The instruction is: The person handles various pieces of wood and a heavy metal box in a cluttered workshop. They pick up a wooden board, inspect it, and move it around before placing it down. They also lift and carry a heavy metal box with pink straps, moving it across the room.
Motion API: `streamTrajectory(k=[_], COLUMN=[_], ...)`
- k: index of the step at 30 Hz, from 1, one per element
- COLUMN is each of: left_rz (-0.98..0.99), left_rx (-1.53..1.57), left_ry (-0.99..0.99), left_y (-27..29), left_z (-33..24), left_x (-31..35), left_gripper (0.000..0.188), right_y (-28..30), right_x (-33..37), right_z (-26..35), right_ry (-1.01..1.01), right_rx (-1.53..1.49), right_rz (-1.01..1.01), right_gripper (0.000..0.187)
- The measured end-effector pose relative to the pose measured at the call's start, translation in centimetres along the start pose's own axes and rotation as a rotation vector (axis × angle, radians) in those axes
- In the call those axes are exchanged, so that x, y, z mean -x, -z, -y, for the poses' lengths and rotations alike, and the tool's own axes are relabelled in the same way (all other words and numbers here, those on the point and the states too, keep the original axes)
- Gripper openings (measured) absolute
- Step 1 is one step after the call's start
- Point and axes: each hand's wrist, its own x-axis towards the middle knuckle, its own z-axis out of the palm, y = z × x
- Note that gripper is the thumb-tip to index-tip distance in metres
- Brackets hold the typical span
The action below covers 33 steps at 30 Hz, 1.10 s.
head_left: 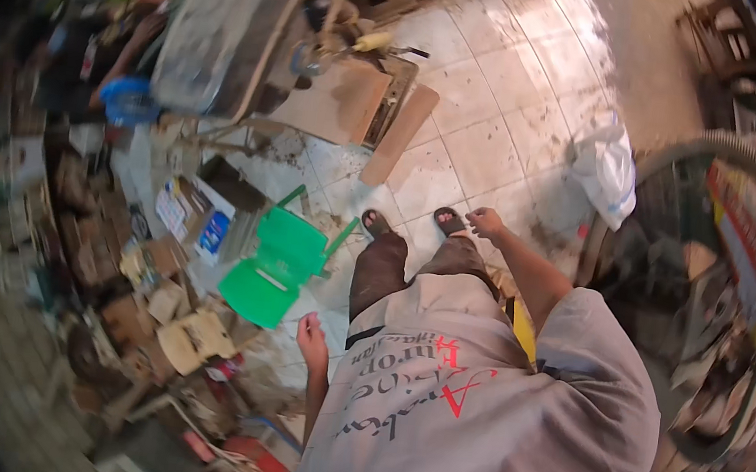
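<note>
1. The left hand [313,334] hangs low beside the person's hip, just beside the green chair [276,257] and apart from it. Its grip looks released, the fingers loosely bent.
2. The right hand [485,223] hangs out in front of the body, above the tiled floor [477,159], near the right foot in its dark sandal [446,222]. That grip looks released too, the fingers curled in a slack way.
3. The chair is on the floor to the person's left, between the feet and the clutter. I can see its seat, its slotted back and two legs sticking out; whether it stands or lies tipped, I can't tell from here.
4. Past the chair on the left sit a blue pack [214,235] and a beige piece [195,342], among a heap of boxes [94,239] and scrap.
5. Ahead, a long grey surface [220,23] runs off to the upper left. Near its right edge is a yellow handle [373,42], and a narrow board [400,137] lies slanting below that.
6. Over on the left, another person's arm [128,57] comes down near a blue round thing [128,101], too blurred to name.
7. To the right, a white sack [607,175] slumps on the tiles, with a ridged hose [738,151] curving beyond it.
</note>
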Motion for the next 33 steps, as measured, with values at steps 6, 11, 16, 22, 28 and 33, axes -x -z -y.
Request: streamTrajectory(k=[6, 11, 16, 22, 28, 33], left_rz=[0.615, 0.716, 0.624, 0.609, 0.789, 0.898], left_rx=[-0.389, -0.613, -0.583, -0.512, -0.470, -0.375], left_ry=[0.036, 0.347, 0.472, 0.556, 0.520, 0.661], left_y=[-6.3, -14.2, -21.7, -31.2, -37.9, -41.5], left_z=[-3.3, 1.4, 8.6, 16.5, 24.7, 26.1], left_x=[-19.2, -34.4, -45.1, -54.2, -61.9, -63.0], left_gripper=[0.031, 0.040, 0.046, 0.052, 0.044, 0.044], right_y=[-5.5, -12.3, -20.5, -27.4, -30.9, -31.9], right_x=[-5.6, -11.2, -22.4, -37.2, -47.3, -52.1], right_z=[-1.4, -1.3, -3.8, -5.8, -5.6, -6.4], right_ry=[0.060, -0.055, -0.210, -0.186, 0.015, 0.126], right_rx=[-0.398, -0.705, -0.885, -0.931, -1.042, -0.958], right_rz=[-0.113, -0.227, -0.109, -0.091, -0.356, -0.459], right_gripper=[0.034, 0.044, 0.049, 0.058, 0.044, 0.042])
